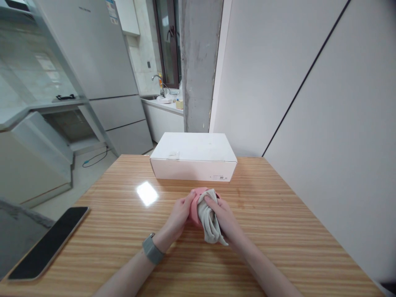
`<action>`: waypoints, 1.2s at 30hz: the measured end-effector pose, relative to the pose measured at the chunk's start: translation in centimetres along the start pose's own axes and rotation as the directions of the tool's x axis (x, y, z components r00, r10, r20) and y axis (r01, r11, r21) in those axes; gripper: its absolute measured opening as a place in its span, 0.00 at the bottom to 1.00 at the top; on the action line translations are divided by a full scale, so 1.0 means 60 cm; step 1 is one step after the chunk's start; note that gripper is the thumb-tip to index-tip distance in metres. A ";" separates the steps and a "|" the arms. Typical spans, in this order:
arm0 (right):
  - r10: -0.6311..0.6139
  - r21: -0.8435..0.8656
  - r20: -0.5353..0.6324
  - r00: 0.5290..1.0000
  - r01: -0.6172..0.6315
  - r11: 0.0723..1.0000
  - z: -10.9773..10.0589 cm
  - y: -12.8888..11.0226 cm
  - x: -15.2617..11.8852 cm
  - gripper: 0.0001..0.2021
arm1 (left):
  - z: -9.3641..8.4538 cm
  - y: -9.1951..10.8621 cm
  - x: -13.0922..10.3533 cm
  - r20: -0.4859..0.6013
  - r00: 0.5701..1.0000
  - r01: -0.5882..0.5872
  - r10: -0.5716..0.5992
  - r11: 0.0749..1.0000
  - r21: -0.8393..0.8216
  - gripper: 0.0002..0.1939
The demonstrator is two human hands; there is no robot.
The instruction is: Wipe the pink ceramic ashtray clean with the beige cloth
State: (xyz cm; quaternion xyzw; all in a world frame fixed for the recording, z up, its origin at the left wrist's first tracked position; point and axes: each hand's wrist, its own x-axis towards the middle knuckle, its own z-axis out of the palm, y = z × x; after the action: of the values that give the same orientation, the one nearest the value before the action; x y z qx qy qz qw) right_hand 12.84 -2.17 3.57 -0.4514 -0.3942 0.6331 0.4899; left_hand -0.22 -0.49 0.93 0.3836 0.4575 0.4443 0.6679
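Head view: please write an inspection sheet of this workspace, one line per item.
Surface: wooden table, striped grain, a light glare spot near the middle.
Job's things: pink object held between both hands, partly covered by a beige cloth.
Clutter: white box, closed, behind the hands; dark phone, screen off, at the table's left edge.
Grippers: left hand grips the pink object; right hand presses the cloth on it; grey watch on the left wrist.
Cables: one cable on the floor at left.
Surroundings: fridge, sink tap, concrete pillar, white wall.
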 end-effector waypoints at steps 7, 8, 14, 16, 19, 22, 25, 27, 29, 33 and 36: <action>0.003 0.071 -0.103 0.995 0.005 0.997 -0.002 -0.001 -0.001 0.23 | 0.013 -0.010 -0.004 0.073 0.997 0.024 -0.010 0.980 -0.197 0.27; -0.031 0.030 -0.107 0.994 0.034 0.999 -0.004 -0.002 0.000 0.24 | 0.014 -0.010 -0.005 0.087 0.996 0.026 -0.007 0.977 -0.211 0.26; -0.129 -0.124 -0.032 0.991 0.124 0.984 -0.010 -0.012 -0.003 0.25 | 0.003 -0.002 -0.007 0.276 0.959 0.146 -0.063 0.946 -0.291 0.26; -0.143 -0.170 0.038 0.989 0.147 0.974 -0.006 -0.017 -0.008 0.23 | -0.001 0.004 -0.005 0.305 0.949 0.176 -0.075 0.932 -0.318 0.28; -0.153 -0.221 0.124 0.980 0.178 0.959 0.000 -0.020 -0.014 0.22 | -0.001 0.014 -0.005 0.293 0.952 0.190 -0.087 0.920 -0.342 0.30; -0.154 -0.266 0.181 0.971 0.199 0.943 0.003 -0.019 -0.017 0.22 | 0.003 0.019 -0.006 0.270 0.956 0.207 -0.118 0.921 -0.331 0.29; -0.145 -0.280 0.203 0.968 0.200 0.939 0.003 -0.016 -0.017 0.22 | 0.004 0.018 -0.008 0.249 0.955 0.238 -0.163 0.921 -0.310 0.28; -0.132 -0.269 0.188 0.973 0.180 0.946 0.002 -0.016 -0.015 0.23 | 0.004 0.015 -0.008 0.222 0.961 0.231 -0.164 0.920 -0.317 0.26; -0.113 -0.243 0.156 0.981 0.149 0.959 0.001 -0.016 -0.013 0.24 | 0.005 0.011 -0.008 0.194 0.972 0.194 -0.134 0.921 -0.338 0.25; -0.075 -0.152 0.066 0.995 0.085 0.985 0.003 -0.020 -0.009 0.27 | 0.011 0.004 -0.008 0.129 0.990 0.102 -0.056 0.919 -0.382 0.23; -0.060 -0.067 0.003 0.998 0.060 0.996 0.006 -0.020 -0.007 0.27 | 0.017 0.001 -0.008 0.087 0.996 0.042 -0.008 0.915 -0.401 0.24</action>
State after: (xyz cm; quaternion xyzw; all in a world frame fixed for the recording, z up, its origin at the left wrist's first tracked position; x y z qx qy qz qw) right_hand 12.88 -2.36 4.89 -0.4552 -0.4286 0.6049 0.4931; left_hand 0.64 -1.02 1.38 0.2506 0.3330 0.5037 0.7567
